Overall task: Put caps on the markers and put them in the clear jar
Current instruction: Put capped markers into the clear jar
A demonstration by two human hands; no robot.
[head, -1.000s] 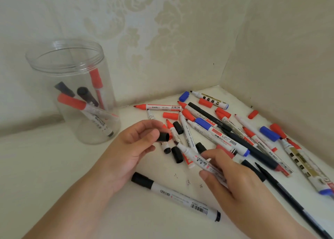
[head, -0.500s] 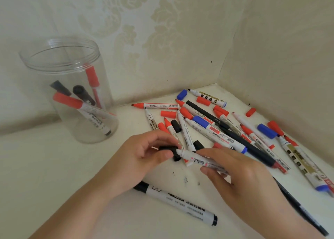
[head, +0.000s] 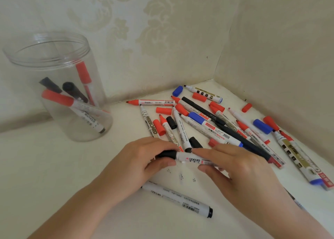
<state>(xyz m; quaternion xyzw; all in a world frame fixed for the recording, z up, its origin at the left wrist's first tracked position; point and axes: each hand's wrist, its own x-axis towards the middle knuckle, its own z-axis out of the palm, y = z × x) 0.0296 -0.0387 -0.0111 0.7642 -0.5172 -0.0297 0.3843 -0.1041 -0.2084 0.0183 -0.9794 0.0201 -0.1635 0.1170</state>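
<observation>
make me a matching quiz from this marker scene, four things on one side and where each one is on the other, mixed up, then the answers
Things:
1. black cap
2. clear jar
3. blue cap
4. black-ended marker

Places:
A. lying near the back corner of the walls
B. pinched in the left hand, on the end of the marker that the right hand holds
C. lying in front of both hands
D. standing at the left, with capped markers inside

Pairs: 1-B, 2-D, 3-A, 4-C

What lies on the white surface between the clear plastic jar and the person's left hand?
Nothing: in the head view the surface from the clear plastic jar to the left hand is bare.
</observation>
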